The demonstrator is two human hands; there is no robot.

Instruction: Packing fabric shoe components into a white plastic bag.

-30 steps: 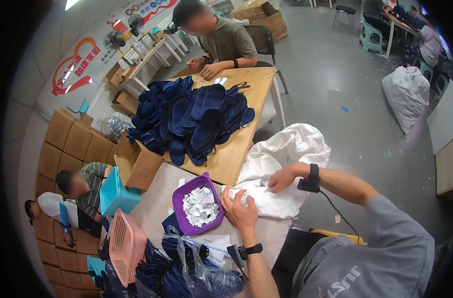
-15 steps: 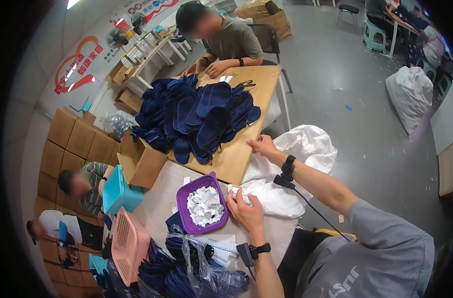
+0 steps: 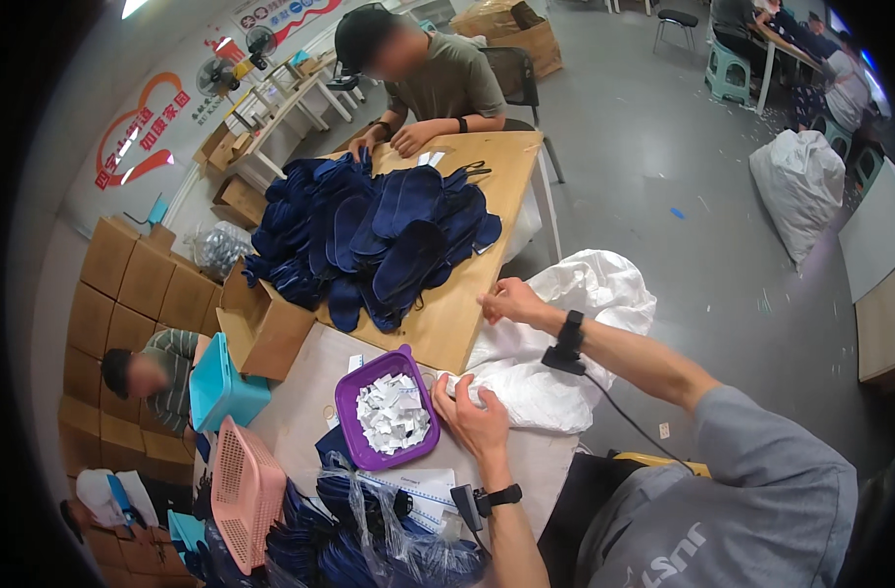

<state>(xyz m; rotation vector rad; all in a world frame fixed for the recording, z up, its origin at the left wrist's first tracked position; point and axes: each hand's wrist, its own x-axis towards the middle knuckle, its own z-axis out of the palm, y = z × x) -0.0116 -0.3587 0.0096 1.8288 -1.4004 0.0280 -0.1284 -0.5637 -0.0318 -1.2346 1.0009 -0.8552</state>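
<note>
Beside the purple tub of small white labels, my left hand has its fingers bent around a fold of a white woven sack. My right hand is farther off, over the sack's upper part by the edge of the wooden table. Its thumb and fingers are pinched together; what they hold, if anything, is too small to make out. A heap of dark blue eye-mask-shaped fabric pieces covers much of the wooden table.
A co-worker sits across the wooden table. To the left stand a cardboard box, a turquoise basket and a pink basket. Plastic-wrapped dark blue pieces lie near me. A full white sack stands on the floor.
The whole view has shifted a little. My right hand has drawn back from the wooden table's edge, and its fingers have curled in. My left hand stays by the purple tub.
</note>
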